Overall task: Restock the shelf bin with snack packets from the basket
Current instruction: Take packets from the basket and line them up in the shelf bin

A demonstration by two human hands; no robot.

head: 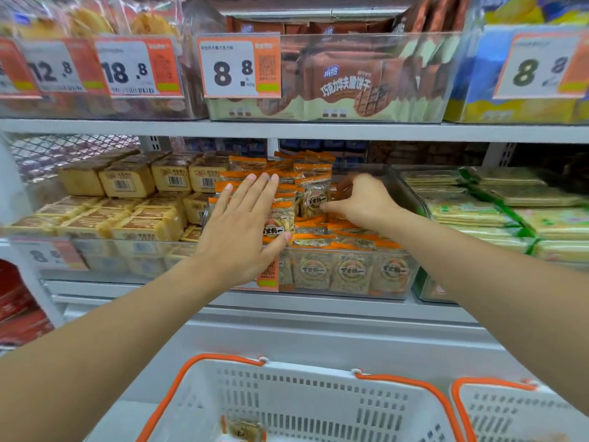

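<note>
A clear shelf bin on the middle shelf is heaped with orange-edged snack packets. My left hand lies flat with straight fingers against the packets at the bin's left side. My right hand reaches into the bin from the right with curled fingers and pinches one upright snack packet. Below, the white basket with orange handles holds one snack packet at its bottom.
Boxed cakes fill the bin to the left, green-edged packs the bin to the right. The upper shelf holds a brown biscuit bin with price tags. A second white basket sits at the lower right.
</note>
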